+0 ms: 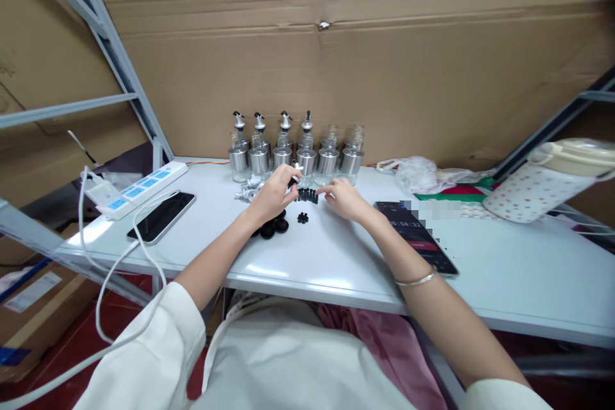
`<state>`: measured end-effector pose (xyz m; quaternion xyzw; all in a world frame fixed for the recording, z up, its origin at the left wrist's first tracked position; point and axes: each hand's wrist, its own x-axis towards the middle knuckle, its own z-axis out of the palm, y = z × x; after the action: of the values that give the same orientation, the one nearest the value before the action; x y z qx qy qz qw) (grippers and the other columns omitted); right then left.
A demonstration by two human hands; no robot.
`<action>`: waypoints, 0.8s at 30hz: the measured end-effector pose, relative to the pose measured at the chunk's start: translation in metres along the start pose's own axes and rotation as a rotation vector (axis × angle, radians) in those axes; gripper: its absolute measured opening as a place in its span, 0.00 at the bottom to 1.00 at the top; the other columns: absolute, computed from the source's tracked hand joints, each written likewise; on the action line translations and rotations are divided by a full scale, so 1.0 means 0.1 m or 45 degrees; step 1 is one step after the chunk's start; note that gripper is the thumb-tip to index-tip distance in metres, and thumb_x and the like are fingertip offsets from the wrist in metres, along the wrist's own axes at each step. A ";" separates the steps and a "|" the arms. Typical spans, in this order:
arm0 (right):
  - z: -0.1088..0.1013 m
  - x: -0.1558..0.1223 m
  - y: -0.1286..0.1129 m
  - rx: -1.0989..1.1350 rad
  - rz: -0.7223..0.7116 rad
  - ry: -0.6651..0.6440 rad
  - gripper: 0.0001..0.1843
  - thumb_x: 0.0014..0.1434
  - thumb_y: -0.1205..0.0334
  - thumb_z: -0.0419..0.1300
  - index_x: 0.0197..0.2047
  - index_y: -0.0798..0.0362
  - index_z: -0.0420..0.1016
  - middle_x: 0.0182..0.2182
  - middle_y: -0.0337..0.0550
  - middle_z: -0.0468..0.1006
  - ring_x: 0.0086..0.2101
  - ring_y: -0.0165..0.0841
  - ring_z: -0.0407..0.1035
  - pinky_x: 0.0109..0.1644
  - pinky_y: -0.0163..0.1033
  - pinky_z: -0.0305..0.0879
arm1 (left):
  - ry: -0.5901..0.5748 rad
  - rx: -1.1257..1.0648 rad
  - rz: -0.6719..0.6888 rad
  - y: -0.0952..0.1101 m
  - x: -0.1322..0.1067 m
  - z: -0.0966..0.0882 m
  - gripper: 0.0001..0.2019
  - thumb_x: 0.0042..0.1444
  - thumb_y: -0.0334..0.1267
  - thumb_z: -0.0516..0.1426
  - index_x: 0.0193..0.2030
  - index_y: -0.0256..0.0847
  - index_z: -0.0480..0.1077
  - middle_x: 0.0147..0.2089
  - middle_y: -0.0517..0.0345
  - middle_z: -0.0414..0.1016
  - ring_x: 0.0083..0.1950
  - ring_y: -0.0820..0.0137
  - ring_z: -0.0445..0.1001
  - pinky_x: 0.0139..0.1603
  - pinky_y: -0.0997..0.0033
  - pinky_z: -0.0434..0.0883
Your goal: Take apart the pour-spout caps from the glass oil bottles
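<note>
My left hand point(275, 193) is closed on a pour spout with a silvery top and a black stopper point(292, 182). My right hand point(342, 197) reaches in from the other side, index finger stretched out at the right end of a row of small black plastic pieces point(308, 195); the other fingers are bent and partly hidden. Nearer the front edge lie a small cluster of tiny black parts point(302, 218) and several round black caps point(273, 227). Silvery spout parts point(250, 187) lie beside my left hand. Behind stand glass bottles with steel sleeves point(328, 159), some back-row ones with spouts fitted.
A phone with a charging cable point(162, 218) and a power strip point(144, 189) lie at left. At right are a tablet showing a timer point(417, 237), crumpled plastic bags point(418, 173) and a tilted spotted tumbler point(542, 179). Cardboard point(336, 64) walls the back.
</note>
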<state>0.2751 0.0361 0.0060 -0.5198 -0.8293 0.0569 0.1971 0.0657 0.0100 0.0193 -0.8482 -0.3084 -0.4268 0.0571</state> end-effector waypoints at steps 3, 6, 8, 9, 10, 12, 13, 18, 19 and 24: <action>0.02 -0.01 0.03 -0.088 -0.035 -0.176 0.17 0.56 0.72 0.53 0.41 0.51 0.81 0.39 0.51 0.78 0.42 0.41 0.68 0.48 0.42 0.60 | 0.001 0.003 -0.023 -0.01 -0.03 0.04 0.09 0.55 0.28 0.49 0.44 0.40 0.60 0.41 0.54 0.66 0.42 0.68 0.68 0.46 0.67 0.68; -0.03 -0.01 0.03 -0.124 -0.035 -0.279 0.13 0.57 0.68 0.54 0.36 0.54 0.81 0.36 0.51 0.80 0.38 0.39 0.71 0.43 0.38 0.62 | 0.001 0.020 -0.056 -0.01 -0.06 0.08 0.15 0.52 0.27 0.51 0.47 0.39 0.59 0.42 0.52 0.68 0.40 0.67 0.69 0.44 0.66 0.68; -0.06 -0.01 0.06 -0.120 -0.018 -0.332 0.10 0.55 0.66 0.57 0.31 0.55 0.81 0.30 0.49 0.80 0.33 0.37 0.71 0.38 0.36 0.62 | -0.007 0.031 -0.073 -0.01 -0.07 0.09 0.21 0.51 0.26 0.51 0.52 0.38 0.57 0.44 0.51 0.68 0.40 0.67 0.69 0.44 0.67 0.68; -0.07 0.00 0.07 -0.111 -0.007 -0.350 0.08 0.53 0.65 0.58 0.29 0.55 0.80 0.28 0.47 0.79 0.31 0.36 0.71 0.35 0.36 0.61 | -0.018 0.036 -0.075 0.00 -0.08 0.09 0.23 0.50 0.25 0.51 0.55 0.38 0.56 0.44 0.51 0.69 0.41 0.67 0.70 0.44 0.67 0.68; -0.08 0.00 0.10 -0.098 0.005 -0.359 0.07 0.52 0.65 0.60 0.27 0.55 0.79 0.25 0.46 0.79 0.29 0.35 0.71 0.33 0.36 0.61 | -0.033 0.038 -0.073 0.00 -0.08 0.09 0.26 0.49 0.25 0.51 0.57 0.39 0.55 0.44 0.52 0.69 0.42 0.67 0.70 0.45 0.67 0.68; -0.07 0.00 0.15 -0.066 0.033 -0.343 0.03 0.48 0.65 0.63 0.25 0.54 0.78 0.22 0.45 0.77 0.26 0.35 0.70 0.31 0.37 0.61 | -0.069 0.039 -0.070 0.01 -0.08 0.09 0.30 0.48 0.24 0.51 0.60 0.39 0.53 0.45 0.52 0.70 0.43 0.67 0.71 0.45 0.68 0.68; -0.05 0.00 0.17 -0.046 0.048 -0.324 0.03 0.46 0.65 0.64 0.23 0.54 0.76 0.21 0.44 0.76 0.25 0.36 0.70 0.31 0.37 0.61 | -0.090 0.040 -0.073 0.02 -0.08 0.09 0.31 0.48 0.24 0.51 0.62 0.39 0.52 0.45 0.51 0.70 0.43 0.67 0.71 0.45 0.68 0.68; 0.03 0.00 0.22 0.154 0.077 -0.188 0.17 0.40 0.70 0.66 0.11 0.50 0.63 0.10 0.37 0.64 0.21 0.36 0.67 0.30 0.40 0.63 | -0.227 0.047 -0.089 0.03 -0.06 0.09 0.31 0.50 0.27 0.52 0.63 0.37 0.53 0.46 0.50 0.72 0.46 0.64 0.71 0.50 0.64 0.66; 0.03 0.00 0.20 0.217 0.070 -0.138 0.18 0.40 0.71 0.66 0.11 0.49 0.61 0.10 0.37 0.63 0.20 0.35 0.67 0.30 0.41 0.63 | -0.244 0.045 -0.094 0.03 -0.06 0.09 0.30 0.50 0.27 0.52 0.63 0.37 0.54 0.46 0.50 0.72 0.47 0.63 0.71 0.51 0.63 0.66; -0.13 0.01 -0.05 0.643 -0.003 0.131 0.11 0.53 0.61 0.60 0.23 0.50 0.62 0.17 0.38 0.72 0.23 0.33 0.69 0.31 0.39 0.64 | -0.243 0.053 -0.120 0.06 -0.06 0.10 0.31 0.50 0.29 0.51 0.63 0.38 0.53 0.46 0.50 0.73 0.47 0.62 0.71 0.51 0.63 0.65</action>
<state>0.2759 0.0333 0.0195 -0.4554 -0.7782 0.2354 0.3628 0.0735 0.0056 0.0097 -0.8682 -0.3607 -0.3398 0.0250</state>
